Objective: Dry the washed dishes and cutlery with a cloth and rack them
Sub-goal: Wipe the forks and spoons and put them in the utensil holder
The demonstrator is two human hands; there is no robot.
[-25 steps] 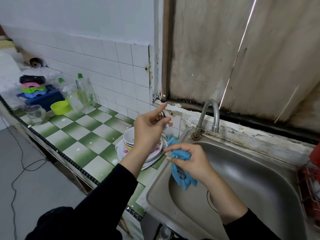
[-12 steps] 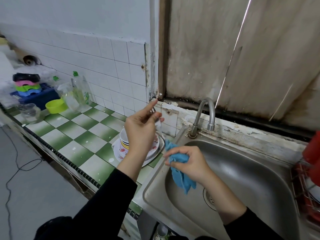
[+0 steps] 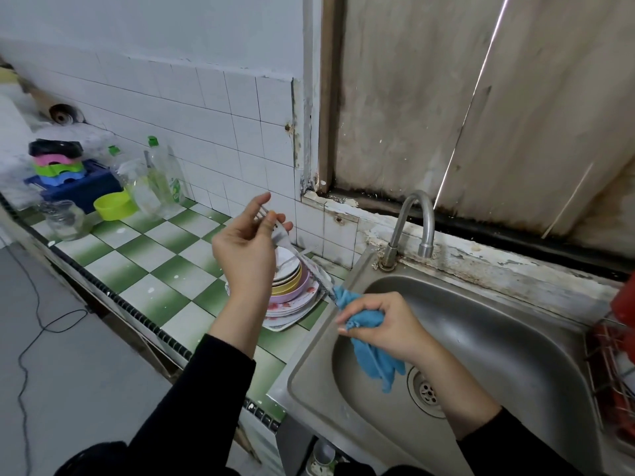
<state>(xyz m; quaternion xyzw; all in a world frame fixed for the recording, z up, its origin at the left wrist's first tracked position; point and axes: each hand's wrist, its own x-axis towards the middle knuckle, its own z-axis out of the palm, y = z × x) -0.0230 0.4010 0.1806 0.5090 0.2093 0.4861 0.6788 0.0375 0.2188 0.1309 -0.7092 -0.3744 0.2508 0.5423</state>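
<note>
The left hand [image 3: 246, 250] and right hand [image 3: 385, 326] stood farther apart than half a second before, with more bare cutlery [image 3: 280, 234] showing between them. The left grip pinched the cutlery at its upper end, forefinger raised. The metal slanted down to the right, blurred, into the blue cloth [image 3: 372, 362]. The right grip was closed round the cloth and the lower end of the cutlery, above the near left part of the sink [image 3: 515, 341]. Plates [image 3: 292, 286] were stacked on the tabletop [image 3: 154, 269] beyond the left wrist, partly hidden by it. The tap [image 3: 414, 218] stood at the far side, a red rack [image 3: 615, 365] at the right edge. A green bowl [image 3: 111, 206], a jar [image 3: 67, 219] and bottles [image 3: 161, 180] stood far left.
</note>
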